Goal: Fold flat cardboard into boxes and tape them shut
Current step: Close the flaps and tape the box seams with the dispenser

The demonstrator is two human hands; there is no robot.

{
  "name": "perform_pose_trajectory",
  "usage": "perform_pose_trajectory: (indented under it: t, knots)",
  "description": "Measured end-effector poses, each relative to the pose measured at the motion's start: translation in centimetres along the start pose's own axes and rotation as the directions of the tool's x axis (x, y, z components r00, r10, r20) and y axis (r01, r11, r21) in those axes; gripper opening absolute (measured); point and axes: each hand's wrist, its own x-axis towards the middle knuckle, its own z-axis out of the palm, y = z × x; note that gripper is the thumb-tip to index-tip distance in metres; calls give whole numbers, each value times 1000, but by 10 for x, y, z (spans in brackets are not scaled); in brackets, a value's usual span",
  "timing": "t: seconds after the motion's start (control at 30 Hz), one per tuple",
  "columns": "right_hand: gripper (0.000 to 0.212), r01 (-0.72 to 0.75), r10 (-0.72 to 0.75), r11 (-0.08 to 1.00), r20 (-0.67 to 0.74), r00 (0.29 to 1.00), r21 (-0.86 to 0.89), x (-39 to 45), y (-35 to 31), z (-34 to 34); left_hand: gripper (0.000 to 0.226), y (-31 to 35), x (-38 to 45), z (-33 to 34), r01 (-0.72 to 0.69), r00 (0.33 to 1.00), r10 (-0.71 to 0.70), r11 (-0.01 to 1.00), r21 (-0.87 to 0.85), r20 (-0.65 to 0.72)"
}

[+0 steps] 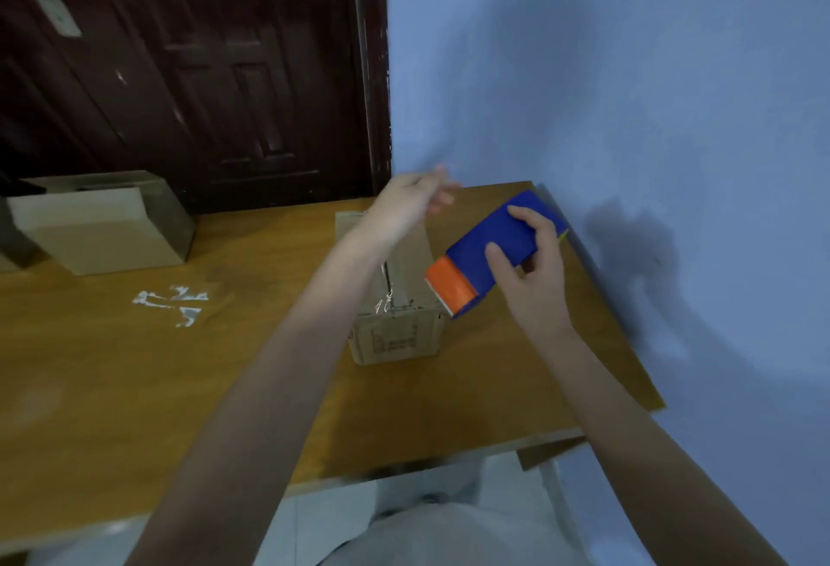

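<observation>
A small cardboard box stands on the wooden table just right of the frame's centre, its near face printed with dark markings too blurred to read. A strip of clear tape seems to run along its top toward the far edge, though the glare makes that hard to confirm.

At the box's right top corner sits a blue tape dispenser with an orange end, tilted so the orange part points down toward the box. The right hand grips the dispenser's blue body, thumb on the near side and fingers wrapped over the top.

The left hand hovers above the far end of the box, fingers blurred (whether they pinch anything I cannot tell). The two hands are apart, one either side of the box top.

Further out, in the left of the frame, a larger open cardboard box rests on the table, with white scraps nearby. Behind stand a dark wooden door and a blue wall.
</observation>
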Motion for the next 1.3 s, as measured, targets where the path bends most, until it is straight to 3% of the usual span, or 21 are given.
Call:
perform_pose_trajectory:
  t: [0.1, 0.17, 0.23, 0.33, 0.57, 0.7, 0.8, 0.9, 0.97, 1.13, 1.3]
  knots:
    - [44, -8, 23, 991, -116, 993, 132, 6, -3, 7, 43, -38, -16, -15, 230, 971, -232, 972, -42, -48]
    - [52, -9, 31, 985, -125, 992, 175, 10, -5, 15, 46, -64, -33, -11, 373, 928, -367, 918, -134, 65]
    - [60, -15, 41, 981, -130, 991, 192, 12, -5, 22, 44, -75, -45, -1, 453, 891, -416, 818, -354, 180]
    - [68, -22, 52, 978, -144, 988, 205, 13, -5, 35, 38, -77, -52, 6, 402, 910, -375, 705, -584, 175]
    - [68, -47, 103, 956, -183, 978, 290, 8, -5, 55, 21, -77, -52, 5, 256, 921, -389, 652, -714, -25]
    - [58, -50, 114, 965, -240, 964, 259, 6, -4, 62, 16, -76, -54, 10, 205, 906, -401, 692, -692, -133]
    - [54, -49, 116, 966, -256, 960, 254, 4, -3, 69, 25, -77, -56, 18, 148, 868, -385, 804, -576, -315]
    - [54, -60, 131, 960, -253, 958, 272, 0, -4, 78, 31, -87, -59, 23, 4, 808, -194, 946, -324, -556]
    - [54, -63, 137, 960, -259, 956, 274, -3, -3, 83, 30, -93, -61, 24, -3, 766, -78, 992, -125, -638]
    - [54, -87, 153, 964, -257, 954, 251, -6, -3, 90, 31, -105, -66, 28, 61, 719, -67, 998, -34, -692]
    - [53, -128, 190, 960, -243, 951, 248, -5, -2, 93, 26, -116, -66, 23, 73, 718, -79, 997, -39, -691]
